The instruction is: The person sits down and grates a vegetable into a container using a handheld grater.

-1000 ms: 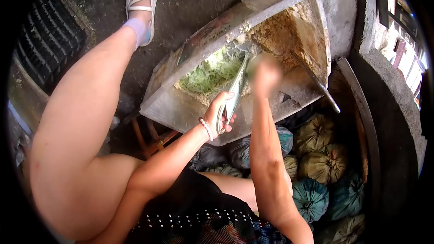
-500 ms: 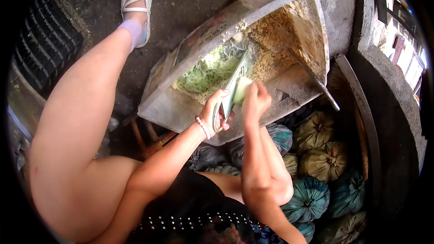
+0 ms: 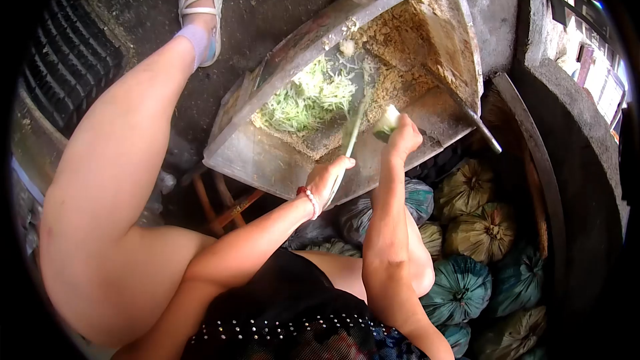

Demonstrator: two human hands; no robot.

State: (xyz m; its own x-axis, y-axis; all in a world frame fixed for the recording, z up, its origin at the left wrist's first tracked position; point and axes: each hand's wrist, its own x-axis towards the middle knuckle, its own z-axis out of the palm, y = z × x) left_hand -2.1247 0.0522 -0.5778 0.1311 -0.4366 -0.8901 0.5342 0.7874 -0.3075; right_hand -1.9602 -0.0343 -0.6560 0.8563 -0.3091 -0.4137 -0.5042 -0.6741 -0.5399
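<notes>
While my left hand (image 3: 330, 179) stays out of contact with my right hand (image 3: 405, 139), its thumb and fingers are clamped on the near end of the grater (image 3: 351, 130), which slants edge-on over the trough (image 3: 267, 168). My right fingers are curled together around one end of the pale green vegetable piece (image 3: 387, 123), just beside the grater and apart from it. I see green shreds (image 3: 310, 97) heaped inside the trough, near crumbly tan mash (image 3: 400, 37). A rod (image 3: 481, 131) leans across the trough's rim, and tied bags (image 3: 460, 290) sit below.
</notes>
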